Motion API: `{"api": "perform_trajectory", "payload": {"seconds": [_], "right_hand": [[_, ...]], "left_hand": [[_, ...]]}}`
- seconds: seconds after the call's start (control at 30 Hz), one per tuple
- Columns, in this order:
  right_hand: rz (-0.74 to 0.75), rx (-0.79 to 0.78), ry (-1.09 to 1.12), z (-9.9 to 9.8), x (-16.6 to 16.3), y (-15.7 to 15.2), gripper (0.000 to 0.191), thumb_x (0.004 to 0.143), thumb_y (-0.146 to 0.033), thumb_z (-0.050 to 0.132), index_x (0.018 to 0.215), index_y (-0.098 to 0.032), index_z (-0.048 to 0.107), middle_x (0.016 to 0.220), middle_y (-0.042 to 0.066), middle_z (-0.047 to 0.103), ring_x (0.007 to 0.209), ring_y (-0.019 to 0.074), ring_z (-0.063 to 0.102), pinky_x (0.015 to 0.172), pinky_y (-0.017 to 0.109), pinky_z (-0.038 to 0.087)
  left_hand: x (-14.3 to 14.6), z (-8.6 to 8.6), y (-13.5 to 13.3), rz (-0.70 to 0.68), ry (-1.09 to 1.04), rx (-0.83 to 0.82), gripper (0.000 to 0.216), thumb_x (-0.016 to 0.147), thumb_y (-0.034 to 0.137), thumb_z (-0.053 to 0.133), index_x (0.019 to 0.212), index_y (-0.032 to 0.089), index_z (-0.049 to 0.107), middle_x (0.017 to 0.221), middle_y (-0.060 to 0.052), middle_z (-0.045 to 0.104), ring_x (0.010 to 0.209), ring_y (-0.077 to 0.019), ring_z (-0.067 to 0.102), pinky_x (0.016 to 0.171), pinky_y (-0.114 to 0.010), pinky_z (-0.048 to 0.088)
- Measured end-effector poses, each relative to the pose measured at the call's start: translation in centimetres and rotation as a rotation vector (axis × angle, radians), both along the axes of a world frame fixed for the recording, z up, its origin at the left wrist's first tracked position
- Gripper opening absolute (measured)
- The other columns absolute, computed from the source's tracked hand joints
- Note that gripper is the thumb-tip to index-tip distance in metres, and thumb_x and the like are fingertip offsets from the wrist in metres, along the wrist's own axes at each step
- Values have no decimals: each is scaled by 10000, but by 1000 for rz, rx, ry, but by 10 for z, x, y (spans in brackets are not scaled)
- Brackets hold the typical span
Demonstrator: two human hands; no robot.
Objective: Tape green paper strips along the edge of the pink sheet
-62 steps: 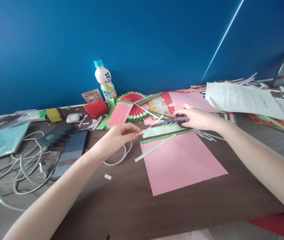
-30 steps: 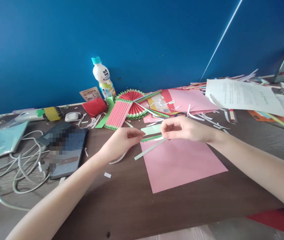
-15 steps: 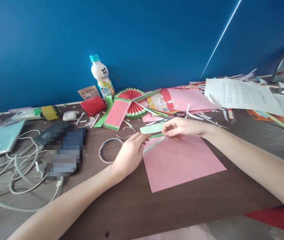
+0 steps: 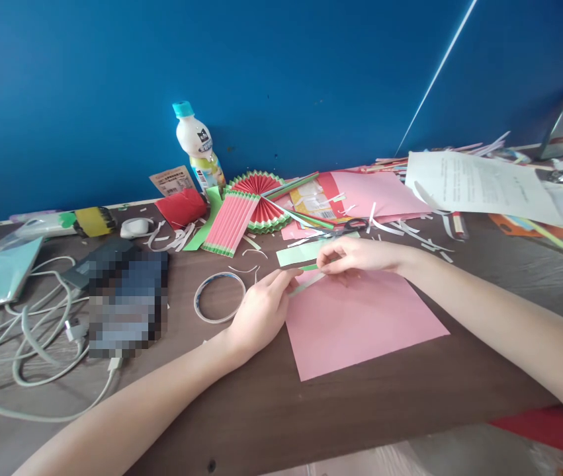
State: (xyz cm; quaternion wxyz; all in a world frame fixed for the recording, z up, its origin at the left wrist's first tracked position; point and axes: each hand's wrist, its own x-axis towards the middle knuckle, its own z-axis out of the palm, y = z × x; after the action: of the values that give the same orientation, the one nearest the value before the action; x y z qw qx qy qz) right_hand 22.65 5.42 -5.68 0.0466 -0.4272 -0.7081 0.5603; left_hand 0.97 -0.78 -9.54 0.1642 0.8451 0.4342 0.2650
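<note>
A pink sheet of paper [image 4: 368, 324] lies flat on the table, its far edge under both hands. Along that edge, a narrow pale strip [image 4: 309, 283] runs between my hands, with a bit of green paper [image 4: 309, 267] just behind it. My left hand [image 4: 264, 305] rests at the sheet's far left corner, fingers closed over the strip's left end. Bent at the fingers, my right hand [image 4: 353, 256] pinches the strip's other end; its fingertips are partly hidden. A roll of tape [image 4: 200, 311] lies left of my left hand. Behind them is a light green paper piece [image 4: 294, 255].
Behind are a folded red-and-green paper fan [image 4: 264, 217], a pleated pink piece [image 4: 231, 225], scissors [image 4: 355, 225] and white paper scraps [image 4: 390, 228]. A bottle [image 4: 196, 142] stands by the blue wall. Cables [image 4: 23, 330] and a power bank or phone, blurred [image 4: 132, 304], lie left.
My hands have come slightly closer together, leaving less of the pale strip showing between them. The left hand has shifted a little to the right. The pink sheet stays put.
</note>
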Motion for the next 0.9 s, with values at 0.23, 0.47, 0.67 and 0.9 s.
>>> {"api": "perform_trajectory", "payload": {"seconds": [0.23,0.47,0.67,0.9], "right_hand": [[-17,1,-37,0,-1,0,167,777,-325,545,750,-165,509,667,3,597,488,83,542,434,204,304],[-11,29,-39,-1,-3,-1,139,769,-302,540,745,-167,514,675,3,597,482,80,543,434,202,308],[-16,53,-63,-1,-2,-1,158,778,-319,534,749,-165,513,662,-9,559,467,72,531,425,197,314],[-7,129,-57,-6,-3,-2,161,777,-332,526,749,-174,516,651,-14,549,439,79,529,424,207,342]], "left_hand": [[0,1,-2,-35,90,125,362,709,-12,340,925,180,558,863,-33,684,804,-161,640,722,-295,508],[-1,-1,-2,-100,131,283,327,701,-10,316,894,182,496,817,-32,699,752,-174,657,651,-292,501],[1,-1,-2,-101,220,415,275,729,11,327,852,162,522,728,-47,678,663,-167,639,598,-276,490],[2,-5,-4,-108,269,399,287,733,2,334,851,165,539,709,-51,649,721,-172,632,645,-284,496]]}}
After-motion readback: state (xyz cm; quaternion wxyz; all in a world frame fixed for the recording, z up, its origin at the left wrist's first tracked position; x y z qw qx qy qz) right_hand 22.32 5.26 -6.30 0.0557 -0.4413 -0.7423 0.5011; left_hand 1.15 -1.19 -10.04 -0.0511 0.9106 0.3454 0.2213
